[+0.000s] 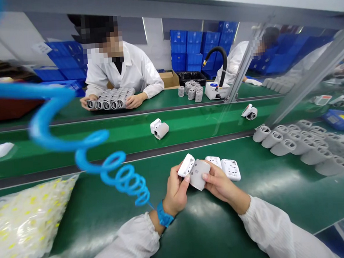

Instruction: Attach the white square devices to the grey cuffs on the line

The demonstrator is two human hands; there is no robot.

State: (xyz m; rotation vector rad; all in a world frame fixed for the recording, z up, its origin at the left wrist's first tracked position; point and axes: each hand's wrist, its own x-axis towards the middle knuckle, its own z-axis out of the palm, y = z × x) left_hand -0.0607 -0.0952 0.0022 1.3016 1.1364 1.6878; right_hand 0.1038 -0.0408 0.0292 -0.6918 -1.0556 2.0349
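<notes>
My left hand (176, 191) and my right hand (221, 185) together hold a small white plastic unit (186, 165) joined to a grey cylindrical housing (200, 174), which sits between my fingers. Just beyond my right hand, two white rectangular plastic parts (230, 169) lie on the green conveyor belt (215, 236), touching or nearly touching my fingers. A blue wrist strap (165, 215) circles my left wrist, and its coiled blue cord (124, 179) rises past that hand. Several grey cylindrical housings (296, 144) lie in rows to my right.
A middle belt carries two white-and-grey units (159, 129). Beyond it, a co-worker (123, 69) holds a row of grey housings. A bulging plastic bag of parts (28, 221) lies at my left. Blue crates (194, 49) stand stacked behind, and a glass partition (245, 76) crosses the right side.
</notes>
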